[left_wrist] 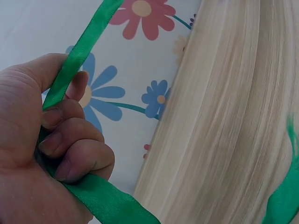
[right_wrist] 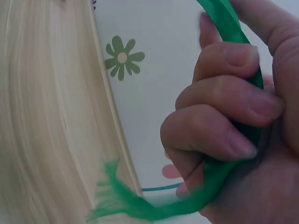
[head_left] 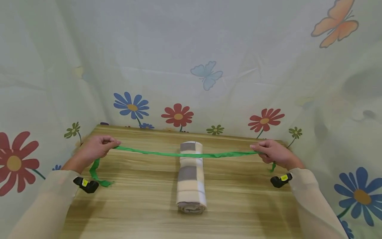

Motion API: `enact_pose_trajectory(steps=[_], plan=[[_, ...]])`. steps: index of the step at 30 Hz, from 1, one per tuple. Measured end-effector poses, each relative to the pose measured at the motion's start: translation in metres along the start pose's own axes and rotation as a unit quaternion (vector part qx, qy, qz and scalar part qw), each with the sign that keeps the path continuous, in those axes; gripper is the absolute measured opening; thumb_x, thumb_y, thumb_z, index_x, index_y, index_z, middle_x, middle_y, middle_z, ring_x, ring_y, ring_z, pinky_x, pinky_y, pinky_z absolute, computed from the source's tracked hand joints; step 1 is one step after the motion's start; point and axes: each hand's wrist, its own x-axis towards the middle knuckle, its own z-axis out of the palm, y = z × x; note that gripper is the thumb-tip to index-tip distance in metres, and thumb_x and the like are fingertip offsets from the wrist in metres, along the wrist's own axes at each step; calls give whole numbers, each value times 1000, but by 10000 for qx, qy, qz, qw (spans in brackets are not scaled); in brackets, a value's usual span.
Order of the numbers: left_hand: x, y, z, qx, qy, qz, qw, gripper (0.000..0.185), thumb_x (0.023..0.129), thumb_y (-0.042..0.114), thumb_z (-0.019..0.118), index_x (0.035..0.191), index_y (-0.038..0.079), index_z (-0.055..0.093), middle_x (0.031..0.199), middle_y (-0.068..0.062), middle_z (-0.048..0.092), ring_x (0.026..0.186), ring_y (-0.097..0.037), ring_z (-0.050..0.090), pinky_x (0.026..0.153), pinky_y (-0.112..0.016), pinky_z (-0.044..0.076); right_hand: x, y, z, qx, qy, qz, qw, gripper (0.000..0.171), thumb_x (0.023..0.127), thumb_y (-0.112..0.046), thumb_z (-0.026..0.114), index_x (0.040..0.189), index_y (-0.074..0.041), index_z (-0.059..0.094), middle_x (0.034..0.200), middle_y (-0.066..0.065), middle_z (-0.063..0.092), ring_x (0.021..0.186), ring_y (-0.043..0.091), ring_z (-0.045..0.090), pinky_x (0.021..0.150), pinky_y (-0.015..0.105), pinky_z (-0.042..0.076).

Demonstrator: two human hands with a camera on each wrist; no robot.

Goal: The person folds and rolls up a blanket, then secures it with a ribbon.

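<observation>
Both fists closed tight, the left hand (head_left: 95,149) and right hand (head_left: 273,153) stretched the green ribbon (head_left: 167,154) taut between them across the rolled checked blanket (head_left: 191,176) lying midway between, no wrap or knot made yet.

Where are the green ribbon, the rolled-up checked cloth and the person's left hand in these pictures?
green ribbon (head_left: 161,153): head view, on the taut stretch between the hands.
rolled checked cloth (head_left: 191,179): head view, on the middle of the roll.
left hand (head_left: 96,148): head view, on the back of the hand.
</observation>
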Motion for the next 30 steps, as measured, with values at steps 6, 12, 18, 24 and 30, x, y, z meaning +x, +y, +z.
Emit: enact_pose_trajectory(steps=[6, 12, 18, 24, 30], plan=[[-2, -2, -1, 105, 15, -101, 9999, 61, 96, 61, 60, 105, 1, 65, 61, 7, 37, 54, -14, 38, 52, -36, 37, -2, 10, -4, -161, 56, -55, 9998, 27, 99, -26, 70, 113, -3, 67, 75, 3, 45, 52, 13, 33, 50, 29, 38], [-1, -3, 0, 232, 50, -122, 9996, 63, 97, 62, 59, 110, 1, 66, 61, 7, 37, 54, -14, 38, 52, -36, 36, -2, 13, -1, -309, 165, -56, 9994, 30, 95, -25, 74, 116, -5, 67, 93, 8, 54, 54, 12, 38, 52, 28, 41], [-2, -3, 0, 368, 119, -165, 9991, 61, 97, 62, 60, 111, 3, 68, 62, 6, 38, 55, -15, 39, 51, -35, 36, -2, 14, -3, -278, 141, -17, 9995, 31, 104, -33, 61, 104, -3, 70, 72, 2, 50, 54, 15, 37, 54, 32, 39], [-2, 0, -1, 384, 97, -228, 9990, 62, 97, 63, 59, 113, 5, 71, 63, 6, 39, 57, -15, 39, 54, -37, 37, -4, 15, -8, -510, -85, 207, 9985, 35, 106, -35, 57, 99, -3, 71, 64, 1, 47, 58, 16, 43, 60, 34, 43], [1, -1, -4, 286, 22, -233, 9993, 61, 96, 63, 59, 114, 6, 71, 66, 6, 39, 57, -14, 39, 54, -37, 37, -8, 20, -17, -654, -407, 489, 9958, 33, 106, -30, 58, 98, -1, 70, 75, 4, 53, 57, 14, 37, 59, 31, 40]])
